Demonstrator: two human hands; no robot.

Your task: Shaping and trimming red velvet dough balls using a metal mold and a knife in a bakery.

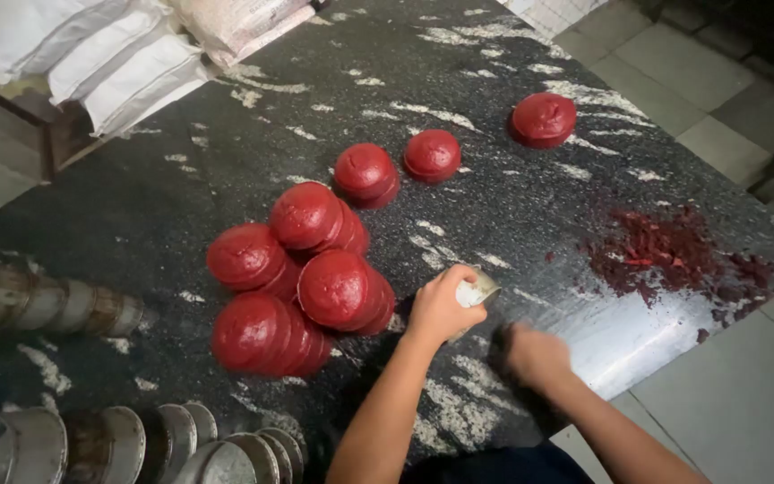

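Note:
My left hand [441, 306] grips a small round metal baking tin [477, 290] just above the black speckled counter [226, 161]. My right hand [530, 351] is blurred, closed, low over the counter just right of the tin; whether it holds anything I cannot tell. Left of my hands lie several round red cakes leaning in stacks [302, 278]. Three more red cakes sit apart farther back: one [365, 173], another [432, 154], and one [544, 118] at the right.
A heap of red crumbs [665, 255] lies on the counter at the right near its edge. Rows of empty metal tins lie at the left [47, 305] and front left [136, 444]. White sacks [109, 54] rest at the back left. Tiled floor [718, 81] lies beyond.

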